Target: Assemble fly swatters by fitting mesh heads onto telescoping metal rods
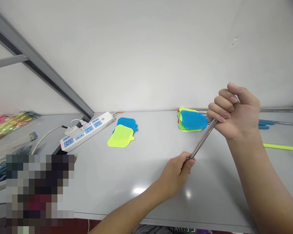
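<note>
Fingers of the left hand (176,174) close firmly around the lower end of a slim steel rod (202,139), while the right hand (234,112) curls into a tight fist around its upper end. The rod's long axis runs diagonally between them, rising from lower left to upper right. The right hand is nearer a stack of blue and yellow-green mesh fly swatter heads (191,119); another pair of swatter heads (122,136) lies well left, near a white power strip (86,131).

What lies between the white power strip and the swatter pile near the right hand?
In the head view, a blue swatter head partly under a yellow-green one.
</note>
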`<action>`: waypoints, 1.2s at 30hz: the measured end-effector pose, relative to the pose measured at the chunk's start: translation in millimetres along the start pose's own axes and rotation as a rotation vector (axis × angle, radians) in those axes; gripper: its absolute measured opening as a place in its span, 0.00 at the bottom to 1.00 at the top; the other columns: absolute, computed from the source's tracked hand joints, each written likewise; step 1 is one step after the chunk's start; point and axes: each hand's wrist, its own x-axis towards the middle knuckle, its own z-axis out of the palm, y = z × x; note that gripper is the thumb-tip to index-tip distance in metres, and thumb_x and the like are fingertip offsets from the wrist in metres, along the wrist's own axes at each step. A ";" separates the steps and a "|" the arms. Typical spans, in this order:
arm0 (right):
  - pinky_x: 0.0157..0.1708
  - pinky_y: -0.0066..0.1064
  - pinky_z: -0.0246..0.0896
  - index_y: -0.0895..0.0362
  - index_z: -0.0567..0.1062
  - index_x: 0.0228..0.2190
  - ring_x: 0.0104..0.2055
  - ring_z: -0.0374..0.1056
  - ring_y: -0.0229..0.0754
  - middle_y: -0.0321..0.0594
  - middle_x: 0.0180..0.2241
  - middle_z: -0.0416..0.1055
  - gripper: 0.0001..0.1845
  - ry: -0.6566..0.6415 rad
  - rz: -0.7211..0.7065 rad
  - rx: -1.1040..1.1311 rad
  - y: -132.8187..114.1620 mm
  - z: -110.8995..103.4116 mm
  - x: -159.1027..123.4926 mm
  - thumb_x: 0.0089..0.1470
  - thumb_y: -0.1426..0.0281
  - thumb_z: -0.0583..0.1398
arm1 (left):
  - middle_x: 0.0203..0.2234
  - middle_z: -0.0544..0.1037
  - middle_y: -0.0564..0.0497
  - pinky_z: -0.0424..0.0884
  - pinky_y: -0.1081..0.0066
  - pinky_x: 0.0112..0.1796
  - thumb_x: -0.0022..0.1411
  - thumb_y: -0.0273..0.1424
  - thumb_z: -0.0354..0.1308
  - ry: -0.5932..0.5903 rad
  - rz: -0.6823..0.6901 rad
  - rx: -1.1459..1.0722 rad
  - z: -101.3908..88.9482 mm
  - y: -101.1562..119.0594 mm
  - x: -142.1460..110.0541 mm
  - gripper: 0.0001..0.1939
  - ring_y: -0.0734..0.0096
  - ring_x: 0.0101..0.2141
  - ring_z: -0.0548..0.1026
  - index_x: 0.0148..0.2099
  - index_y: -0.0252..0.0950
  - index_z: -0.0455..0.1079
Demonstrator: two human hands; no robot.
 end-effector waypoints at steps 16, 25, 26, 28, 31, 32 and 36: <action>0.10 0.29 0.31 0.56 0.51 0.13 0.11 0.37 0.30 0.30 0.10 0.37 0.19 0.036 -0.117 0.028 5.0 -6.7 3.9 0.42 0.67 0.57 | 0.22 0.63 0.55 0.55 0.75 0.26 0.62 0.39 0.34 0.079 -0.009 0.126 -11.6 1.0 4.7 0.17 0.76 0.23 0.59 0.37 0.37 0.60; 0.11 0.29 0.32 0.56 0.51 0.12 0.11 0.38 0.30 0.30 0.10 0.38 0.20 0.087 -0.103 0.001 16.3 -3.3 5.0 0.42 0.67 0.58 | 0.25 0.65 0.53 0.57 0.73 0.29 0.63 0.35 0.34 0.139 -0.020 0.077 -8.6 -10.3 6.2 0.15 0.75 0.26 0.61 0.32 0.36 0.58; 0.11 0.29 0.32 0.56 0.51 0.12 0.11 0.38 0.30 0.30 0.10 0.38 0.20 0.082 -0.102 -0.002 17.4 -2.9 5.2 0.41 0.67 0.58 | 0.25 0.65 0.53 0.57 0.73 0.28 0.63 0.35 0.34 0.140 -0.025 0.071 -8.5 -10.8 6.1 0.15 0.74 0.26 0.61 0.32 0.36 0.58; 0.11 0.28 0.32 0.56 0.51 0.12 0.11 0.38 0.30 0.30 0.10 0.38 0.20 0.078 -0.098 -0.004 19.1 -2.3 5.5 0.41 0.67 0.58 | 0.25 0.64 0.53 0.56 0.73 0.28 0.63 0.35 0.34 0.134 -0.035 0.058 -8.4 -11.1 5.7 0.14 0.75 0.26 0.61 0.31 0.36 0.57; 0.11 0.28 0.32 0.56 0.51 0.12 0.11 0.38 0.30 0.29 0.10 0.38 0.20 0.101 -0.092 0.002 20.6 -1.9 5.5 0.42 0.67 0.58 | 0.22 0.61 0.55 0.54 0.74 0.26 0.62 0.36 0.35 0.121 -0.058 0.039 -8.4 -10.4 4.7 0.14 0.76 0.24 0.58 0.30 0.36 0.56; 0.11 0.28 0.32 0.56 0.51 0.12 0.11 0.38 0.30 0.29 0.10 0.38 0.20 0.104 -0.091 0.002 21.1 -1.8 5.5 0.42 0.67 0.58 | 0.21 0.59 0.56 0.53 0.74 0.25 0.62 0.37 0.35 0.119 -0.070 0.033 -8.3 -10.1 4.4 0.15 0.76 0.24 0.57 0.29 0.36 0.55; 0.11 0.28 0.32 0.56 0.51 0.13 0.11 0.38 0.30 0.29 0.11 0.38 0.20 0.074 -0.084 0.006 24.5 -2.0 6.2 0.42 0.67 0.58 | 0.19 0.52 0.57 0.49 0.75 0.22 0.61 0.42 0.33 0.118 -0.122 -0.023 -7.4 -9.9 3.9 0.17 0.78 0.21 0.51 0.26 0.36 0.50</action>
